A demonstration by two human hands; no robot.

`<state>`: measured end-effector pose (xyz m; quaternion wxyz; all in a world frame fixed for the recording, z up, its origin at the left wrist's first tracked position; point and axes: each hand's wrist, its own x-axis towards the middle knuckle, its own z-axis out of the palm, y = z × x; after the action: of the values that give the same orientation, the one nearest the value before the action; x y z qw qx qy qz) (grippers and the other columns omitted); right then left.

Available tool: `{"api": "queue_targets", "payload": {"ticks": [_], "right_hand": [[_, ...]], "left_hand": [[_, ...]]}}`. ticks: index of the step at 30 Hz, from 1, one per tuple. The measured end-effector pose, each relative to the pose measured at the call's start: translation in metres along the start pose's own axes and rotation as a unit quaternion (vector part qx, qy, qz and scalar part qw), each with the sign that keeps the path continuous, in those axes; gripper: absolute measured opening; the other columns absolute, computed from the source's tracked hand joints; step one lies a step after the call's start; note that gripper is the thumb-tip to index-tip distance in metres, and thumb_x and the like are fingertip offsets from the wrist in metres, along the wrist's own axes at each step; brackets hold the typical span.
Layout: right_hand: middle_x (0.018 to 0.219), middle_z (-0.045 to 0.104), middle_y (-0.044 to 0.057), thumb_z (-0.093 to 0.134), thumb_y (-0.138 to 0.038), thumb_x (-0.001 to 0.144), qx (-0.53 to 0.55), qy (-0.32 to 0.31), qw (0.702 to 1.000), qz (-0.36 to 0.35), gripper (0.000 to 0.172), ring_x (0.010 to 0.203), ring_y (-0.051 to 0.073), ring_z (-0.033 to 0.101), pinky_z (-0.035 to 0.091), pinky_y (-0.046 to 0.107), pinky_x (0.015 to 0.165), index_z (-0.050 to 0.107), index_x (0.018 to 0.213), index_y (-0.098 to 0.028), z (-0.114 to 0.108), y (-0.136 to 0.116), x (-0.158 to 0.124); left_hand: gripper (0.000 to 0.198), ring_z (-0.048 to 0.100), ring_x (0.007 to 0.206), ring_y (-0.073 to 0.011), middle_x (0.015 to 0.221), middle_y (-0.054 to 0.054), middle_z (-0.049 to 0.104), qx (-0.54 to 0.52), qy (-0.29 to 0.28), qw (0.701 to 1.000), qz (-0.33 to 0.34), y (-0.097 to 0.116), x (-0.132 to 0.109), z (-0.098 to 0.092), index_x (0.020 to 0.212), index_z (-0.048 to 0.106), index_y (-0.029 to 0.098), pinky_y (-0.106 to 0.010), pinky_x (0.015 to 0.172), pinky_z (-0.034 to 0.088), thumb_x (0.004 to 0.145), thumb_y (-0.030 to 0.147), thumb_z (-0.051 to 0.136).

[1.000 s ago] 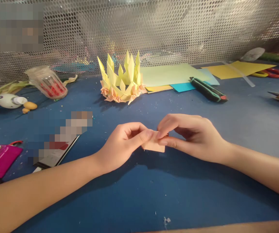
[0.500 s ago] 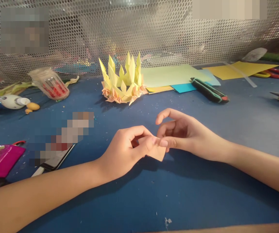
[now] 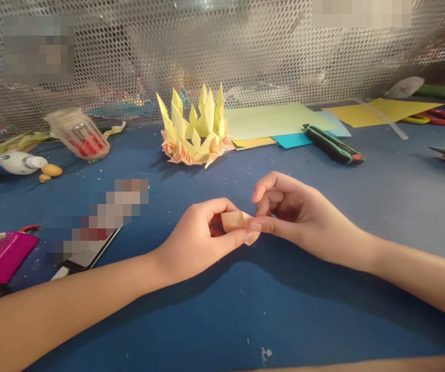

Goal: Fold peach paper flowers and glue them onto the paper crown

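Note:
Between my hands is a small peach-coloured piece of paper (image 3: 232, 221), bent or folded, its lower part covered by fingers. My left hand (image 3: 199, 230) pinches it between thumb and fingers. From the right, the thumb and a finger of my right hand (image 3: 295, 212) close on the paper's edge, while its index finger arches above. Behind the hands stands a folded-paper crown (image 3: 195, 134), with pale yellow points and peach pieces round its base.
Coloured paper sheets (image 3: 269, 118) and a box cutter (image 3: 333, 144) lie at the back right, before a perforated metal screen (image 3: 245, 57). A jar with red bits (image 3: 82, 137), a white bottle (image 3: 13, 163), a phone (image 3: 94, 253) and a magenta tool (image 3: 5, 258) are at left.
The paper has turned in my fingers: its flap now shows above the left thumb instead of hanging below. My right thumb and finger have closed nearer to my left fingertips.

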<state>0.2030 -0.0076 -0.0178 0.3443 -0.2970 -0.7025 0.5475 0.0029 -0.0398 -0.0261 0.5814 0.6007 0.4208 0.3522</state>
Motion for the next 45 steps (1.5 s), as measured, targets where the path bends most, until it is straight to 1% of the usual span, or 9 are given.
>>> {"api": "queue_targets", "payload": {"ticks": [4, 9, 15, 20, 27, 31, 34, 39, 45], "right_hand": [[0.070, 0.068, -0.003, 0.078, -0.033, 0.084, -0.043, 0.022, 0.999, -0.026, 0.029, 0.062, 0.012, 0.067, 0.050, 0.022, 0.057, 0.058, 0.100, -0.019, 0.0013, 0.0005, -0.0006], [0.073, 0.072, 0.000, 0.073, -0.034, 0.088, -0.064, 0.012, 0.998, -0.014, 0.028, 0.064, 0.012, 0.069, 0.051, 0.021, 0.056, 0.065, 0.108, -0.017, 0.0012, 0.0013, 0.0000], [0.067, 0.069, -0.001, 0.076, -0.033, 0.086, -0.083, -0.005, 0.997, 0.009, 0.018, 0.061, 0.011, 0.065, 0.051, 0.021, 0.057, 0.071, 0.093, -0.017, 0.0017, -0.0003, -0.0035], [0.071, 0.073, 0.000, 0.077, -0.031, 0.084, -0.064, 0.022, 0.998, -0.016, 0.016, 0.064, 0.012, 0.068, 0.052, 0.021, 0.059, 0.068, 0.086, -0.018, 0.0028, 0.0009, -0.0066], [0.077, 0.073, -0.004, 0.071, -0.031, 0.089, -0.223, 0.066, 0.968, -0.089, 0.007, 0.065, 0.008, 0.062, 0.051, 0.020, 0.061, 0.075, 0.088, -0.024, 0.0049, 0.0007, -0.0065], [0.074, 0.071, -0.003, 0.072, -0.034, 0.089, -0.190, 0.079, 0.975, -0.084, 0.015, 0.065, 0.009, 0.063, 0.052, 0.021, 0.062, 0.074, 0.099, -0.024, 0.0058, 0.0007, -0.0061], [0.073, 0.069, -0.002, 0.073, -0.033, 0.088, -0.175, 0.051, 0.979, -0.089, 0.018, 0.066, 0.010, 0.064, 0.053, 0.021, 0.060, 0.076, 0.102, -0.023, 0.0052, 0.0015, -0.0053], [0.078, 0.069, 0.000, 0.071, -0.020, 0.088, -0.226, 0.048, 0.957, -0.176, 0.011, 0.066, 0.009, 0.064, 0.053, 0.020, 0.058, 0.080, 0.091, -0.024, 0.0023, 0.0014, -0.0034], [0.085, 0.068, 0.002, 0.067, -0.007, 0.089, -0.306, 0.074, 0.902, -0.294, 0.025, 0.072, 0.009, 0.066, 0.055, 0.020, 0.064, 0.077, 0.106, -0.023, -0.0015, 0.0031, -0.0047]], "left_hand": [[0.025, 0.057, 0.065, -0.0116, 0.073, 0.002, 0.065, -0.018, 0.020, 1.000, -0.009, 0.0002, 0.0021, -0.0014, 0.076, 0.059, 0.017, -0.024, 0.061, 0.046, 0.076, 0.028, 0.081], [0.021, 0.055, 0.068, -0.0125, 0.074, 0.000, 0.065, -0.018, 0.031, 0.999, 0.015, 0.0000, 0.0036, -0.0008, 0.074, 0.061, 0.016, -0.025, 0.062, 0.044, 0.081, 0.028, 0.075], [0.019, 0.043, 0.058, -0.0100, 0.063, 0.005, 0.053, 0.017, 0.022, 1.000, 0.002, -0.0002, 0.0011, -0.0010, 0.070, 0.058, 0.018, -0.023, 0.053, 0.032, 0.080, 0.024, 0.073], [0.015, 0.052, 0.065, -0.0119, 0.074, 0.001, 0.067, 0.003, 0.012, 1.000, 0.019, 0.0035, 0.0005, -0.0012, 0.076, 0.063, 0.018, -0.024, 0.057, 0.038, 0.083, 0.028, 0.073], [0.017, 0.068, 0.079, -0.0203, 0.084, -0.005, 0.077, 0.047, -0.005, 0.999, -0.017, 0.0000, -0.0001, -0.0002, 0.084, 0.075, 0.015, -0.028, 0.069, 0.049, 0.081, 0.032, 0.077], [0.016, 0.071, 0.083, -0.0221, 0.086, -0.005, 0.079, 0.041, -0.006, 0.999, -0.010, -0.0004, 0.0003, 0.0006, 0.084, 0.077, 0.016, -0.029, 0.074, 0.053, 0.082, 0.031, 0.076], [0.014, 0.073, 0.081, -0.0226, 0.082, -0.004, 0.079, 0.036, -0.004, 0.999, -0.014, 0.0002, 0.0009, 0.0013, 0.081, 0.078, 0.016, -0.029, 0.073, 0.055, 0.080, 0.029, 0.079], [0.007, 0.075, 0.090, -0.0197, 0.088, -0.001, 0.081, -0.061, -0.026, 0.997, -0.023, -0.0012, 0.0016, -0.0001, 0.086, 0.080, 0.019, -0.029, 0.085, 0.056, 0.084, 0.025, 0.075], [0.025, 0.062, 0.063, -0.0086, 0.080, -0.002, 0.077, -0.049, -0.065, 0.997, -0.005, -0.0008, 0.0025, -0.0070, 0.091, 0.079, 0.017, -0.019, 0.057, 0.044, 0.097, 0.032, 0.060]]}}
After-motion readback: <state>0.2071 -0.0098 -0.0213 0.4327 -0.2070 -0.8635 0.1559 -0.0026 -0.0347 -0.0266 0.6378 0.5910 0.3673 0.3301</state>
